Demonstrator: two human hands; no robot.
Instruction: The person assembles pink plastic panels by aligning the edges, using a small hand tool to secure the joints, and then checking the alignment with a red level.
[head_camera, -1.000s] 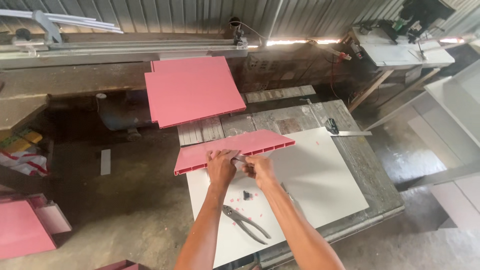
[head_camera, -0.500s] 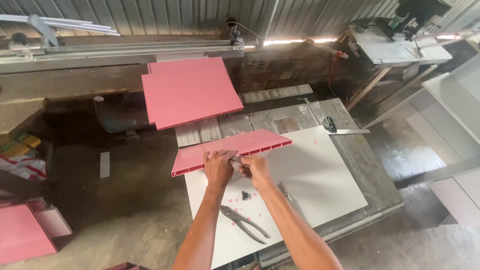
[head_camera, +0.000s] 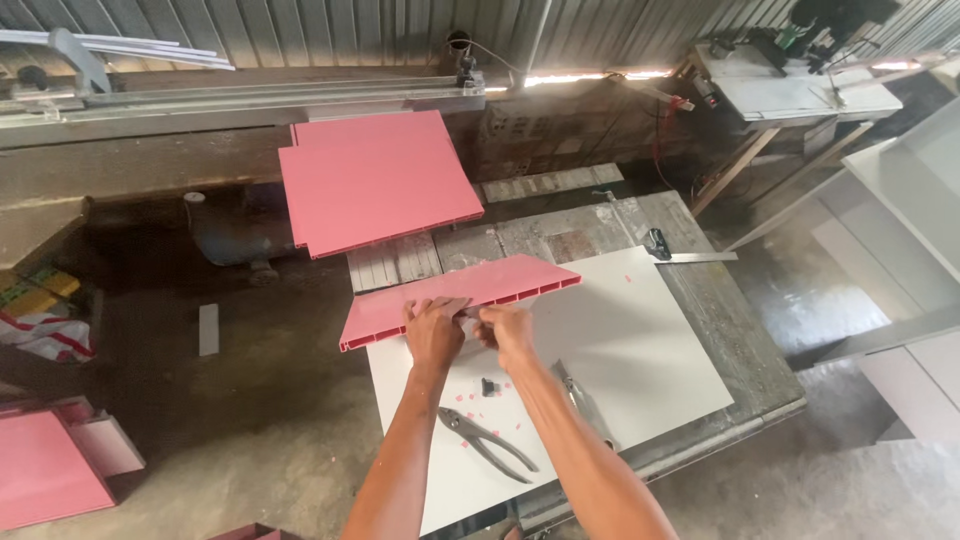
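A long pink hollow panel strip (head_camera: 520, 282) lies across the far edge of a white board (head_camera: 640, 350) on the workbench. My left hand (head_camera: 433, 328) grips the strip's near edge, fingers curled over it. My right hand (head_camera: 505, 330) sits right beside it, pinching a small object against the same edge; what it pinches is too small to make out. Pliers (head_camera: 487, 442) lie on the white board near my left forearm, with a small dark piece (head_camera: 488, 385) and pink chips around them.
A stack of large pink panels (head_camera: 375, 180) rests at the bench's far left corner. A metal square (head_camera: 690, 255) lies at the back right. Another metal tool (head_camera: 585, 400) lies under my right forearm. More pink panels (head_camera: 45, 475) sit on the floor at left.
Both hands stay together on the strip's near edge. The view has shifted slightly; nothing else has visibly moved.
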